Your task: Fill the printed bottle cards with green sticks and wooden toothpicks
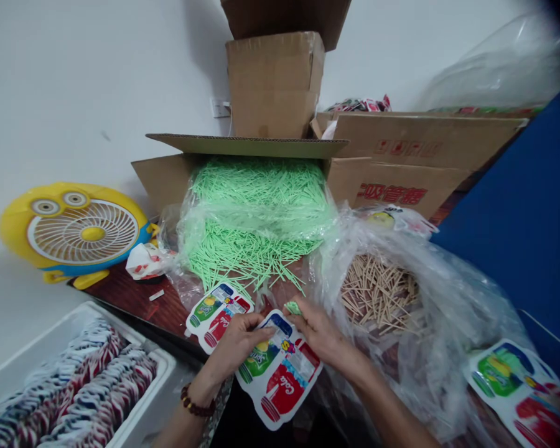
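Observation:
In the head view my left hand (236, 348) grips the upper left edge of a flat printed pouch (287, 389) with Sprite and Cola pictures, its thumb lying on the front. My right hand (324, 336) is at the pouch's upper right edge, fingers closed around a small bunch of light green sticks (293, 307); its fingertips are partly hidden. A second pouch (210, 308) of the same print lies just behind my left hand. Beyond both hands, a heap of green sticks (256, 230) spills from a plastic-lined carton onto the dark table.
Tan sticks (380, 289) lie in clear plastic (429, 311) on the right, near more printed pouches (525, 389). A white foam box (163, 367) at lower left holds rows of pouches. A yellow fan (81, 230) stands behind it. Cardboard boxes (275, 81) line the wall.

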Demonstrator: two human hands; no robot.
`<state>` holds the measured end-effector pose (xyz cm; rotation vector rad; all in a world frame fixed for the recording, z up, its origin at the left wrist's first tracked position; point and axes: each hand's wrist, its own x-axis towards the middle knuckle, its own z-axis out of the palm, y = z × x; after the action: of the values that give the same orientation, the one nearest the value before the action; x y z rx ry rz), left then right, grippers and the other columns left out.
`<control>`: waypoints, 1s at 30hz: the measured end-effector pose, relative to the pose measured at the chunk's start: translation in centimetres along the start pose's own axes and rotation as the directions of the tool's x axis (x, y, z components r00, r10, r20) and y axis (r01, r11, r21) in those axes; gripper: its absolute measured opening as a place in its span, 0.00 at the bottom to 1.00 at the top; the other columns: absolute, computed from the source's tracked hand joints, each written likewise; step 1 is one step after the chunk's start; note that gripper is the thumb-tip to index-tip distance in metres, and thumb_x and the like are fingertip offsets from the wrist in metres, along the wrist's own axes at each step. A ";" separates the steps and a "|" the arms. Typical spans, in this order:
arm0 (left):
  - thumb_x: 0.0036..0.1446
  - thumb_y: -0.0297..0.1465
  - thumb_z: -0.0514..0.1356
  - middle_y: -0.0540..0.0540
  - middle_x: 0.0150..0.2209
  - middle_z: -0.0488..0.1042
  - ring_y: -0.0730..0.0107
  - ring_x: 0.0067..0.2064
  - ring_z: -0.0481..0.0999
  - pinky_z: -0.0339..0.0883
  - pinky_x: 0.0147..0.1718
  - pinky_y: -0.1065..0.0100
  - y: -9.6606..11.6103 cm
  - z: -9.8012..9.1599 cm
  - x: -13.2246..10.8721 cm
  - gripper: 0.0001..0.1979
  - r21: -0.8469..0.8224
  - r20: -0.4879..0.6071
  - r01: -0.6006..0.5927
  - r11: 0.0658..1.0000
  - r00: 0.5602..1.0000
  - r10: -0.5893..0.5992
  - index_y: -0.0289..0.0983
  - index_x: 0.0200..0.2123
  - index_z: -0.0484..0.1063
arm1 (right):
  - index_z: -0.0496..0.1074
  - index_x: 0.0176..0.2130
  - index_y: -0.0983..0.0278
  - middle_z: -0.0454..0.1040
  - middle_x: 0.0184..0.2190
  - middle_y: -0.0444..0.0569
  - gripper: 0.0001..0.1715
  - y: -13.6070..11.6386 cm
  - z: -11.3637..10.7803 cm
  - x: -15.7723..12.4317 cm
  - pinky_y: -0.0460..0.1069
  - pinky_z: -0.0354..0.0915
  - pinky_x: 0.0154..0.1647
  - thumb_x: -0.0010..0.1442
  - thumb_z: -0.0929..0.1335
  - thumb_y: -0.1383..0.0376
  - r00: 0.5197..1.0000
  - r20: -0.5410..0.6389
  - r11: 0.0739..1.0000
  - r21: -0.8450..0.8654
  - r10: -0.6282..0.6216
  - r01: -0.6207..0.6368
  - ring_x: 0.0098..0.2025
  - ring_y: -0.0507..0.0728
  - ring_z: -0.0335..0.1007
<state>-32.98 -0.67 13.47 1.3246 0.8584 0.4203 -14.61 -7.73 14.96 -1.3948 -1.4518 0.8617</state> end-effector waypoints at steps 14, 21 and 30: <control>0.57 0.39 0.59 0.51 0.22 0.66 0.73 0.26 0.61 0.55 0.26 0.72 -1.0 0.3 -1.1 0.16 0.157 0.084 -0.248 0.956 0.968 0.237 0.35 0.23 0.74 | 0.66 0.37 0.60 0.70 0.28 0.42 0.08 -1.3 0.8 0.4 0.49 0.66 0.34 0.58 0.67 0.59 0.932 -0.272 0.595 0.799 0.241 0.080 0.31 0.54 0.71; 0.58 0.39 0.58 0.47 0.27 0.71 0.68 0.30 0.65 0.59 0.30 0.71 -0.8 1.1 -1.2 0.15 0.122 0.098 -0.278 0.953 0.959 0.267 0.36 0.29 0.77 | 0.64 0.40 0.58 0.74 0.34 0.46 0.12 -2.8 2.7 -0.4 0.51 0.69 0.37 0.58 0.67 0.55 0.893 -0.337 0.587 0.802 0.299 0.107 0.40 0.58 0.74; 0.58 0.37 0.59 0.49 0.27 0.72 0.71 0.29 0.66 0.59 0.29 0.73 -1.2 1.1 -1.0 0.12 0.075 0.054 -0.263 0.962 0.964 0.260 0.36 0.32 0.78 | 0.63 0.41 0.54 0.77 0.40 0.45 0.15 -1.4 3.6 -1.5 0.52 0.69 0.31 0.56 0.68 0.54 0.863 -0.294 0.556 0.831 0.410 0.019 0.42 0.61 0.75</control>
<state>-33.02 -2.43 12.69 1.5250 0.6708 0.5652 -18.52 -8.96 14.83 -0.9229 -0.3690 1.0643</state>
